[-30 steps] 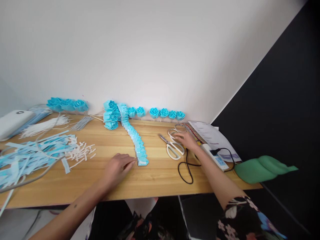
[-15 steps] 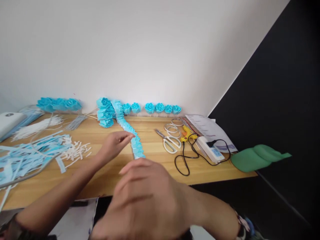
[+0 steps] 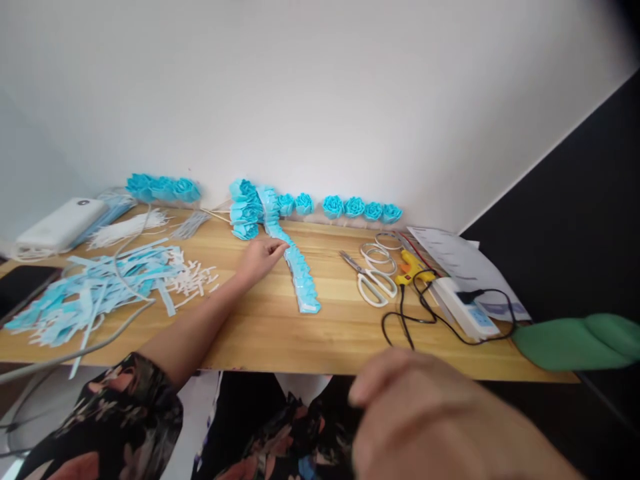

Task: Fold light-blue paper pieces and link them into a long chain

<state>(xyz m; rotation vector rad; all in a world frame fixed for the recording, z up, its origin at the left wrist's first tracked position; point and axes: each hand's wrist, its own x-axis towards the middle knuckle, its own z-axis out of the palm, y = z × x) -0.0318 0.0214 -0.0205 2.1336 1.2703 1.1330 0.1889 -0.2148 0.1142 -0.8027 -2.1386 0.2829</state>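
A long light-blue pleated strip [image 3: 301,280] runs from the flowers by the wall toward the front of the wooden table [image 3: 260,340]. At its left edge, about halfway along, my left hand [image 3: 261,259] has thumb and fingers pinched together on it. Close to the camera at the lower right, my right hand [image 3: 425,417] hangs in front of the table edge, apart from the strip. Its fingers look curled, but blur hides whether they hold anything. Blue flowers [image 3: 246,210] are clustered at the strip's far end, with a row of single blue flowers [image 3: 355,207] to the right.
White-handled scissors [image 3: 373,283], a yellow glue gun [image 3: 411,268] and a power strip [image 3: 465,310] with black cords lie on the right. Papers [image 3: 460,267] and a green object [image 3: 575,341] are beyond. Cut blue strips [image 3: 115,287], white scraps [image 3: 193,277] and a phone [image 3: 25,287] lie left.
My right hand has moved away from the strip's near end, down and right toward the camera. My left hand stays at the strip's edge. The view has shifted, showing more of the left side.
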